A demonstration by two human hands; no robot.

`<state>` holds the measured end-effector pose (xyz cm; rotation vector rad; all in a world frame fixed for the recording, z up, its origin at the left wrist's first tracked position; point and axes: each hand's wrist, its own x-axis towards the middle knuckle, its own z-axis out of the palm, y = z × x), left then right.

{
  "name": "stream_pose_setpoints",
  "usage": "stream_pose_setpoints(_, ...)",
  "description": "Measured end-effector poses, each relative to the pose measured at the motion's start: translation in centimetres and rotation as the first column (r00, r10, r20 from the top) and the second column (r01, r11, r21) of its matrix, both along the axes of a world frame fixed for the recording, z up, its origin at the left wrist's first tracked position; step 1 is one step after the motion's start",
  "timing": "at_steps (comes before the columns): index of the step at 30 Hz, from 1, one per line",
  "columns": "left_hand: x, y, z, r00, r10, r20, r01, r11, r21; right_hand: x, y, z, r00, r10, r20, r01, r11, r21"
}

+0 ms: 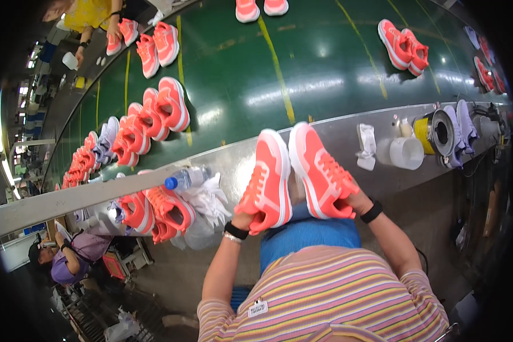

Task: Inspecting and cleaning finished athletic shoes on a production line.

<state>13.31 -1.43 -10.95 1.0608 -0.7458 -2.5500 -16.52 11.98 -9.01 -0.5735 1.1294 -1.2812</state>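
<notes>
A coral sneaker with coral laces and a white sole is held up by my left hand. Its twin, another coral sneaker, is in my right hand. Both sneakers point away from me, toes close together and heels apart, above the metal ledge's edge. My hands grip them at the heel end, and the fingers are mostly hidden by the shoes. Left of my left hand lie crumpled white paper, a clear bottle with a blue cap and several coral sneakers on the ledge.
Beyond the metal ledge runs a green conveyor belt bearing coral sneakers. Right on the ledge are crumpled paper, a white cup, a yellow-and-black roll and lilac sneakers. Co-workers are at left.
</notes>
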Motion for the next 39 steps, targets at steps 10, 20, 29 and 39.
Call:
stream_pose_setpoints(10,0.1,0.0,3.4,0.97,0.113,0.217,0.023,0.841,-0.54,0.5,0.2,2.5,0.854,-0.063,-0.516,-0.012,0.99,-0.142)
stream_pose_setpoints(20,-1.9,0.7,5.1,0.712,0.452,0.538,0.539,0.14,-0.831,2.2,-0.3,4.5,0.276,-0.096,-0.956,0.015,0.995,-0.095)
stream_pose_setpoints(29,-4.3,0.8,3.8,0.679,0.313,0.665,0.593,0.301,-0.747,2.5,-2.8,3.1,0.557,0.062,-0.828,-0.02,0.998,0.062)
stream_pose_setpoints(39,-1.7,-3.6,2.3,0.839,-0.069,0.54,0.434,0.683,-0.587,-0.7,-4.5,0.7,0.92,0.203,-0.334,-0.16,0.976,0.15)
